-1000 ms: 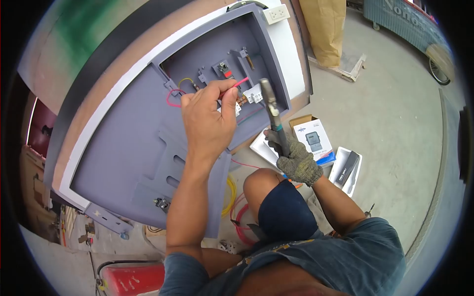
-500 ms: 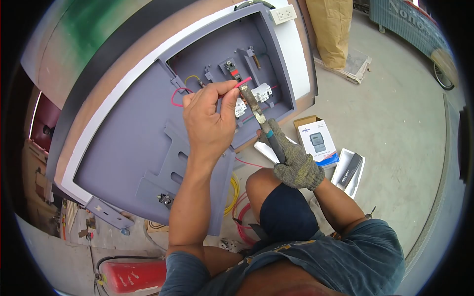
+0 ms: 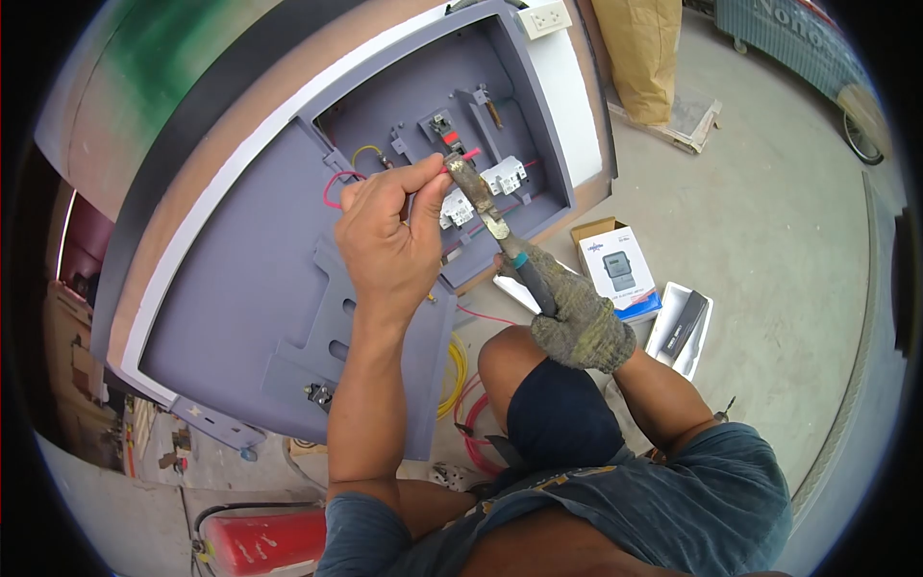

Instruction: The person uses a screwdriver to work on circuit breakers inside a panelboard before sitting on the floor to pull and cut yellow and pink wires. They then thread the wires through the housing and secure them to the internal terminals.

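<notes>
A red wire [image 3: 335,188] is pinched between the thumb and fingers of my bare left hand [image 3: 389,240], its loop curving out on the left. My right hand [image 3: 583,319], in a grey knitted glove, is wrapped round the dark handles of a pair of worn pliers [image 3: 471,185]. The plier jaws lie across the wire right beside my left fingertips, and a short red end sticks out past them. Behind both hands is a grey-purple metal electrical box [image 3: 385,108], holding white circuit breakers [image 3: 506,177] and a black-and-red component [image 3: 443,133].
An electric meter carton [image 3: 615,260] and a white tray with a black part [image 3: 681,332] lie on the floor at right. Coils of yellow wire [image 3: 456,377] and red wire [image 3: 471,433] lie near my knee. A red fire extinguisher [image 3: 264,543] lies lower left.
Both hands have shifted slightly left in view. The plier jaws now overlap the wire closer to my left fingertips, with less of its end showing beyond them.
</notes>
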The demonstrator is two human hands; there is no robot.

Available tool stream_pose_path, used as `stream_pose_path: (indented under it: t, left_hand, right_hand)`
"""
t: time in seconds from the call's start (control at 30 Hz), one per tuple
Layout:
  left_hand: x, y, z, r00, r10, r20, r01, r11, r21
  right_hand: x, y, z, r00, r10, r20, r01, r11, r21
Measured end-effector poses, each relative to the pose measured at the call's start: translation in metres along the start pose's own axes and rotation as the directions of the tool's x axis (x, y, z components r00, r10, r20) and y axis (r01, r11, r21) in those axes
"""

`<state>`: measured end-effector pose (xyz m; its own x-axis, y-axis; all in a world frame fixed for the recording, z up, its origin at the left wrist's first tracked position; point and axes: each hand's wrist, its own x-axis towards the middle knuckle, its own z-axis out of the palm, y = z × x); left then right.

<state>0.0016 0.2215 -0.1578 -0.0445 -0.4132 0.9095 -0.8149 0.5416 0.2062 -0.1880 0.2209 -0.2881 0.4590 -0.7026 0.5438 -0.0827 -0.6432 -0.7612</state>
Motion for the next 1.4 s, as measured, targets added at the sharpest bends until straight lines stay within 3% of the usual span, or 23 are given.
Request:
stream_pose_path:
  t: [0.13, 0.23, 0.3, 0.37, 0.4, 0.43, 0.47, 0.5, 0.57, 0.63, 0.77, 0.83, 0.9, 0.97, 1.03, 1.1, 1.13, 1.17, 1.2, 1.27, 1.3, 1.37, 1.4]
  left_hand:
    - [0.002, -0.001, 0.001, 1.000, 0.013, -0.004, -0.013, 1.000, 0.003]
    - [0.002, -0.002, -0.003, 0.997, 0.052, 0.054, -0.056, 0.995, 0.083]
    - [-0.004, -0.002, 0.003, 0.988, 0.015, 0.156, -0.034, 0.992, 0.118]
    - [-0.022, 0.009, 0.017, 0.957, 0.279, -0.079, -0.232, 0.900, 0.368]
    - [-0.045, 0.019, 0.027, 0.979, 0.202, -0.009, -0.187, 0.924, 0.334]
    - [-0.070, 0.033, 0.038, 0.997, -0.054, 0.063, 0.051, 0.998, 0.037]
    - [-0.085, 0.042, 0.047, 0.948, -0.272, 0.166, 0.306, 0.923, -0.234]
    - [-0.090, 0.054, 0.046, 0.712, -0.540, 0.448, 0.696, 0.630, -0.345]
    - [-0.093, 0.052, 0.043, 0.614, -0.533, 0.582, 0.788, 0.458, -0.412]
    - [-0.099, 0.049, 0.050, 0.638, -0.519, 0.569, 0.768, 0.374, -0.520]
    - [-0.112, 0.036, 0.040, 0.638, -0.546, 0.543, 0.768, 0.399, -0.501]
    - [-0.110, 0.037, 0.030, 0.602, -0.575, 0.554, 0.798, 0.414, -0.438]
    - [-0.107, 0.037, 0.018, 0.560, -0.630, 0.537, 0.828, 0.428, -0.361]
    - [-0.105, 0.036, 0.009, 0.568, -0.647, 0.509, 0.823, 0.421, -0.382]
    - [-0.101, 0.036, -0.001, 0.591, -0.651, 0.476, 0.803, 0.419, -0.424]
    - [-0.099, 0.040, -0.014, 0.568, -0.676, 0.470, 0.818, 0.395, -0.419]
    - [-0.099, 0.041, -0.012, 0.572, -0.672, 0.469, 0.810, 0.373, -0.453]
    - [-0.098, 0.041, -0.008, 0.607, -0.639, 0.472, 0.775, 0.345, -0.530]
    - [-0.098, 0.039, -0.016, 0.614, -0.619, 0.490, 0.774, 0.349, -0.529]
    - [-0.100, 0.034, -0.022, 0.625, -0.595, 0.506, 0.762, 0.324, -0.561]
    - [-0.100, 0.032, -0.021, 0.600, -0.613, 0.514, 0.784, 0.326, -0.528]
    - [-0.104, 0.022, -0.020, 0.579, -0.606, 0.545, 0.806, 0.326, -0.494]
    - [-0.105, 0.023, -0.019, 0.599, -0.589, 0.542, 0.788, 0.316, -0.528]
  right_hand:
    - [0.003, 0.000, 0.003, 0.998, -0.058, -0.038, 0.060, 0.995, 0.073]
    - [0.005, 0.001, 0.003, 0.995, -0.102, -0.006, 0.101, 0.989, -0.105]
    - [0.000, 0.011, 0.013, 0.998, 0.028, -0.054, -0.012, 0.963, 0.268]
    - [0.007, -0.006, 0.008, 0.989, -0.025, -0.148, 0.039, 0.995, 0.089]
    - [0.003, 0.009, 0.017, 0.972, -0.093, -0.215, 0.098, 0.995, 0.010]
    - [0.006, 0.012, 0.017, 0.961, -0.138, -0.239, 0.117, 0.988, -0.099]
    - [0.002, 0.022, 0.026, 0.976, -0.068, -0.205, 0.114, 0.968, 0.224]
    - [-0.006, 0.024, 0.029, 0.982, -0.018, -0.186, 0.087, 0.923, 0.374]
    - [-0.019, 0.019, 0.032, 0.990, 0.102, -0.097, -0.013, 0.756, 0.655]
    - [-0.008, 0.010, 0.022, 0.967, -0.172, -0.188, 0.165, 0.985, -0.050]
    - [-0.005, 0.018, -0.010, 0.996, -0.089, 0.007, 0.078, 0.907, 0.415]
    - [-0.018, 0.083, -0.017, 0.975, 0.222, -0.023, -0.184, 0.856, 0.484]
    - [-0.046, 0.144, -0.001, 0.817, 0.561, 0.129, -0.550, 0.827, -0.114]
    - [-0.100, 0.209, 0.034, 0.603, 0.713, 0.357, -0.366, 0.645, -0.670]
    - [-0.144, 0.239, 0.061, 0.655, 0.628, 0.420, -0.199, 0.679, -0.706]
    - [-0.146, 0.236, 0.074, 0.671, 0.654, 0.350, -0.283, 0.662, -0.694]
    - [-0.160, 0.267, 0.087, 0.755, 0.530, 0.386, -0.309, 0.807, -0.503]
    - [-0.177, 0.284, 0.097, 0.907, 0.364, 0.214, -0.098, 0.674, -0.732]
    - [-0.184, 0.312, 0.114, 0.867, 0.476, 0.145, -0.254, 0.674, -0.694]
    - [-0.185, 0.308, 0.109, 0.857, 0.480, 0.187, -0.208, 0.654, -0.727]
    - [-0.170, 0.279, 0.097, 0.757, 0.642, 0.117, -0.461, 0.653, -0.601]
    - [-0.186, 0.293, 0.106, 0.711, 0.702, 0.040, -0.573, 0.611, -0.546]
    - [-0.181, 0.286, 0.107, 0.775, 0.628, 0.076, -0.438, 0.620, -0.651]
